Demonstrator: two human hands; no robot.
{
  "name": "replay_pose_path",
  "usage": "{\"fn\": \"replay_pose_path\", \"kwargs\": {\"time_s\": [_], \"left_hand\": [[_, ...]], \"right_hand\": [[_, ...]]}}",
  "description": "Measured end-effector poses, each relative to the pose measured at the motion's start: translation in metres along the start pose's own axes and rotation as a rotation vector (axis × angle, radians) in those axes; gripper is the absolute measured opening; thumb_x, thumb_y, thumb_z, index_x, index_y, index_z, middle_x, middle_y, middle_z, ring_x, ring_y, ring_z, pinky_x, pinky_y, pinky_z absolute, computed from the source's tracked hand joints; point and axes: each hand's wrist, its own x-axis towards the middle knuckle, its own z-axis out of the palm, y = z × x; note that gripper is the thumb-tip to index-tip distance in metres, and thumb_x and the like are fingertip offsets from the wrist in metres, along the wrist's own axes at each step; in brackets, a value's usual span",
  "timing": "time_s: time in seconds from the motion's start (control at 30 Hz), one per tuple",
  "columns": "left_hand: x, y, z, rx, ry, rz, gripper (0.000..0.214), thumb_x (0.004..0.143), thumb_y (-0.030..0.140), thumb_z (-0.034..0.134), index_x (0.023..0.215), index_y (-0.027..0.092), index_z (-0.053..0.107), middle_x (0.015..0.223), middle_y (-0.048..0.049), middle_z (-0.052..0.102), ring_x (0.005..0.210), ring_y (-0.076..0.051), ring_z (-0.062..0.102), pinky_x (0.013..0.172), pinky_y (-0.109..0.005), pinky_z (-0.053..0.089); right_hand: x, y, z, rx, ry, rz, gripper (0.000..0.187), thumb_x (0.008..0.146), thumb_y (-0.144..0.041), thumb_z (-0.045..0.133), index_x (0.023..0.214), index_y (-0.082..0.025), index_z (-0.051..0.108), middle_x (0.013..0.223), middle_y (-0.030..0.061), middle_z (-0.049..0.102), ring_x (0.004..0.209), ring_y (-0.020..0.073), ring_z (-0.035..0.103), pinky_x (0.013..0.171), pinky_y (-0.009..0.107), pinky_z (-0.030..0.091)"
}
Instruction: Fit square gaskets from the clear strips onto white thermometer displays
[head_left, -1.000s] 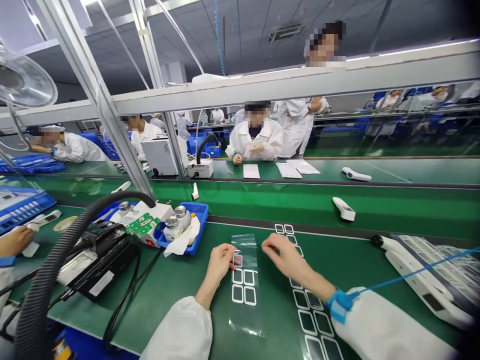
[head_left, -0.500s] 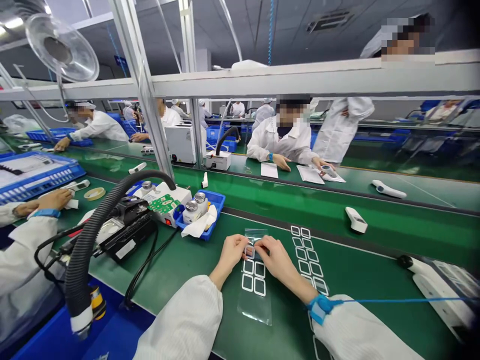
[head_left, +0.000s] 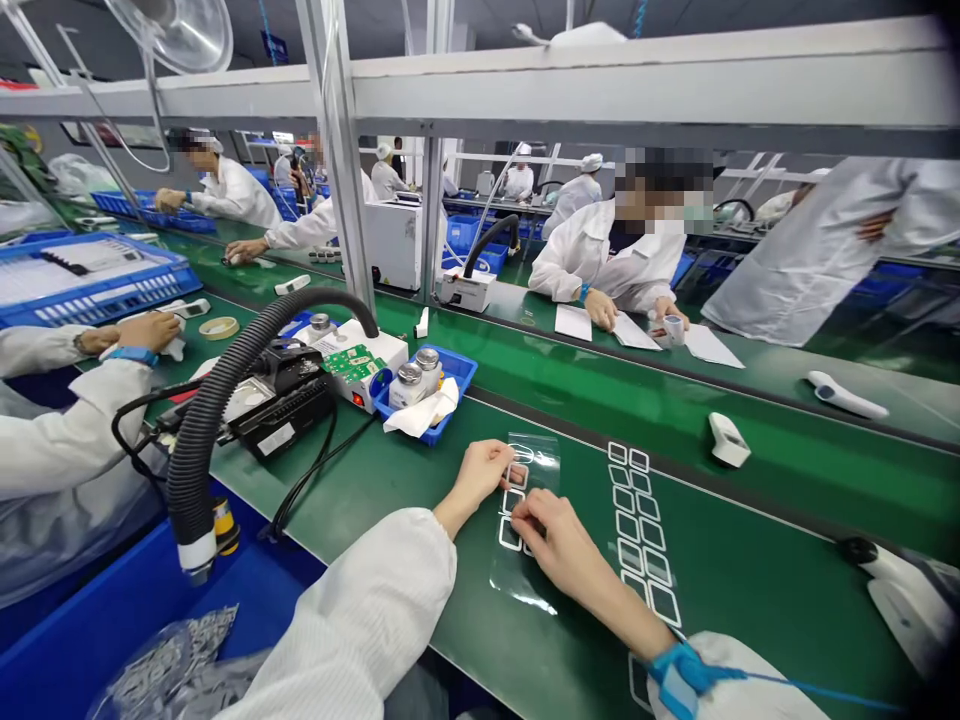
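Left hand (head_left: pixel 476 478), palm down, fingers lightly curled and directed rightward. Right hand (head_left: pixel 561 540), palm down, fingers extended forward and to the left. The two hands lie near each other, not touching. Forearms emerge from a white left sleeve (head_left: pixel 352 610) and right sleeve (head_left: pixel 735 685); a blue wrist strap (head_left: pixel 679 675) encircles the right wrist (head_left: pixel 626 605).

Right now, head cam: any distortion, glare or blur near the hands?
Head view: wide-angle bending curves the white overhead beam and green bench; glare streaks the lower end of the clear film; the right edge darkens; left hand and right hand look fairly sharp.
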Motion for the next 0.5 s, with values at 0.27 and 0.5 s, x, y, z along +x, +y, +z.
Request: {"fn": "replay_pose_path", "kwargs": {"time_s": [0.27, 0.5], "left_hand": [[0.001, -0.001, 0.0, -0.02, -0.014, -0.021, 0.018, 0.093, 0.023, 0.062, 0.081, 0.011, 0.063, 0.068, -0.0001, 0.067, 0.056, -0.011, 0.064, 0.046, -0.018, 0.047], [0.002, -0.001, 0.0, 0.001, -0.003, -0.03, 0.019, 0.094, 0.025, 0.061, 0.081, 0.01, 0.063, 0.068, 0.0004, 0.066, 0.057, -0.011, 0.064, 0.046, -0.018, 0.048]], "right_hand": [[-0.005, -0.01, 0.014, -0.159, -0.085, -0.03, 0.018, 0.095, -0.015, 0.045, 0.079, -0.02, 0.052, 0.086, 0.0068, 0.061, 0.083, 0.0234, 0.055, 0.073, 0.038, 0.034], [-0.021, -0.025, 0.009, -0.15, -0.034, -0.115, 0.024, 0.096, -0.011, 0.034, 0.077, -0.022, 0.044, 0.08, 0.0059, 0.057, 0.071, 0.021, 0.051, 0.066, 0.036, 0.036]]}}
